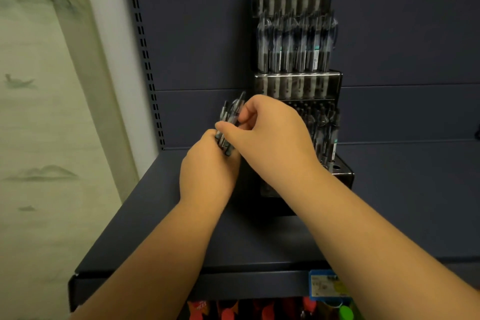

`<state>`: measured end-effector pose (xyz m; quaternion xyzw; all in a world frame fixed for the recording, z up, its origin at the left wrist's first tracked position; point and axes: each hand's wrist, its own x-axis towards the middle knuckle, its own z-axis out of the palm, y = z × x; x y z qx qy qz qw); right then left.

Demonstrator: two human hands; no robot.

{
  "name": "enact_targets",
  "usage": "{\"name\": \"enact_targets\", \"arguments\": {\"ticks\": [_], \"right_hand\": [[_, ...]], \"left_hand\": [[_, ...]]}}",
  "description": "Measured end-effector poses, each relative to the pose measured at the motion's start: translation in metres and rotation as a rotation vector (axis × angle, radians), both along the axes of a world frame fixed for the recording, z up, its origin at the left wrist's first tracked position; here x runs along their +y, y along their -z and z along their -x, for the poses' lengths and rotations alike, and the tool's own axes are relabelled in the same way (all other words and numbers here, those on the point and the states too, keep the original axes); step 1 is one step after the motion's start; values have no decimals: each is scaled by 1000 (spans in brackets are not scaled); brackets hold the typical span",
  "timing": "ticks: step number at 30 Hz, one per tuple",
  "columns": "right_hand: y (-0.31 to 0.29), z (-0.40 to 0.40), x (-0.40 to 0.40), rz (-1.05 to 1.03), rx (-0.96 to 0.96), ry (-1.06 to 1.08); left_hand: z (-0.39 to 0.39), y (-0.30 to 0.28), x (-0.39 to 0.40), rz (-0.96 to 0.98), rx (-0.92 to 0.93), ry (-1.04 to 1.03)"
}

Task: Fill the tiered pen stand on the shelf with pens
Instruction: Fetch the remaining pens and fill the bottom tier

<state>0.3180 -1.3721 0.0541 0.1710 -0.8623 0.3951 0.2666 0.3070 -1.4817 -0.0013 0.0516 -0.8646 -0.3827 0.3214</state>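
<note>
A tall tiered pen stand (297, 83) of shiny dark metal stands on the dark blue shelf (155, 228) against the back panel. Its upper tiers hold rows of clear-and-black pens (293, 44). The lowest tier holds pens on its right side, with open holes near its right front corner. My left hand (207, 171) grips a bundle of pens (228, 122) just left of the stand. My right hand (270, 132) reaches across and pinches one pen of that bundle between thumb and fingers, hiding the left part of the lowest tier.
A slotted shelf upright (145, 54) runs along the left, beside a pale painted wall (33, 112). A blue price tag (327, 286) clips to the shelf's front edge. Red and green items (259, 312) show below the shelf.
</note>
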Motion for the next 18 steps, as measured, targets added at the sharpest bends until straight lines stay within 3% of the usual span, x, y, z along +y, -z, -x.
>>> {"name": "enact_targets", "arguments": {"ticks": [6,13,18], "right_hand": [[3,-4,-1,93,-21,-9],[-9,-6,12,235,24,-104],[-36,-14,53,430,208,-101]], "left_hand": [[-1,-2,1,82,7,-37],[-4,-3,1,-68,35,59],[3,2,-4,-179,26,75]]}}
